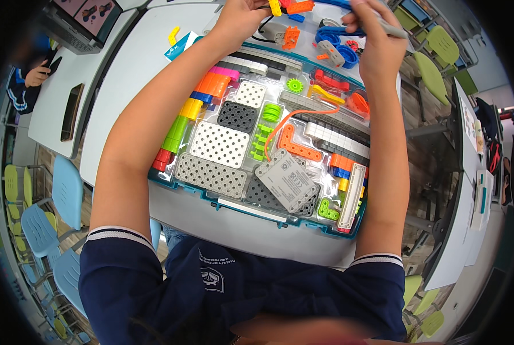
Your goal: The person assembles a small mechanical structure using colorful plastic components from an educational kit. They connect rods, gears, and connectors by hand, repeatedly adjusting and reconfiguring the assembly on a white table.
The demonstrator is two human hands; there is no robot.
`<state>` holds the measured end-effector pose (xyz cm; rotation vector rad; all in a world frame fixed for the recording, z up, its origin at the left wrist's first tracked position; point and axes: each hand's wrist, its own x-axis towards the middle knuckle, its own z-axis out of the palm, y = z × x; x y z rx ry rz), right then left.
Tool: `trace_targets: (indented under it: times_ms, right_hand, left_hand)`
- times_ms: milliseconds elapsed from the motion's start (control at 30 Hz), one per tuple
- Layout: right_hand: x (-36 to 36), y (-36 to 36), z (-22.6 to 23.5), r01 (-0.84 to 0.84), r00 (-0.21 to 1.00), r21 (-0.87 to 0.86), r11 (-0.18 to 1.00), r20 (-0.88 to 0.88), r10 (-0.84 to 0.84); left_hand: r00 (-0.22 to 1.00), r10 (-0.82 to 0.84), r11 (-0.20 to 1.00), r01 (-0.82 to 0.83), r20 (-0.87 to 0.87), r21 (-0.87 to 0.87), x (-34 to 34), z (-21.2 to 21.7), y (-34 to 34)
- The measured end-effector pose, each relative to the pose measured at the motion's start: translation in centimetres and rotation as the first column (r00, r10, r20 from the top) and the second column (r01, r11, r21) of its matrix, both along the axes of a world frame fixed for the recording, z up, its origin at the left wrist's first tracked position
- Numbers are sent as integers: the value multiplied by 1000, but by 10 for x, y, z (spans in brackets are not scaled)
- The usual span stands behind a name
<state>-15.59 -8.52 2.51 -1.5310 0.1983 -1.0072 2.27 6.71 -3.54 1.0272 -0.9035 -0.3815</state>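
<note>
Both of my hands reach past the far side of a teal-edged case (234,208) of plastic building parts. My left hand (238,22) is cut by the top edge, its fingers curled beside a yellow piece (275,7) and an orange piece (300,7); what it grips is partly hidden. My right hand (377,43) is closed around a long grey bar (394,30), next to a blue strip (333,3). Below the hands lie an orange block (291,38), blue wheel-like rings (349,56) and a grey motor-like block (329,52).
A flat grey module (287,180) with an orange cable (303,112) rests on the case's parts. At left stand a laptop (78,26) and a phone (71,112), near another person's hand (37,75). Blue chairs (67,184) and green chairs (432,77) flank the table.
</note>
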Motion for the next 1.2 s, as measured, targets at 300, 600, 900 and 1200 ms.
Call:
trace_targets:
  times_ms: [300,600,900,1200]
  right_hand:
    - [-4,6,3,-30,999,-148,989,-34,25]
    - [1,4,-6,76,989,-833,548,-5,-145]
    - [2,14,-4,70,998,-580,811,37,-60]
    - [-7,1,-5,-119,991,-458,881,-110,77]
  left_hand:
    - [992,58,997,-63,111,44,-8,-4,-3]
    - [967,171,973,-196,187,121,-38,6,0]
    - [971,172,971,-196,166,139,-40,5,-2]
    - [983,154,977,-167,102,136,-29,1,-2]
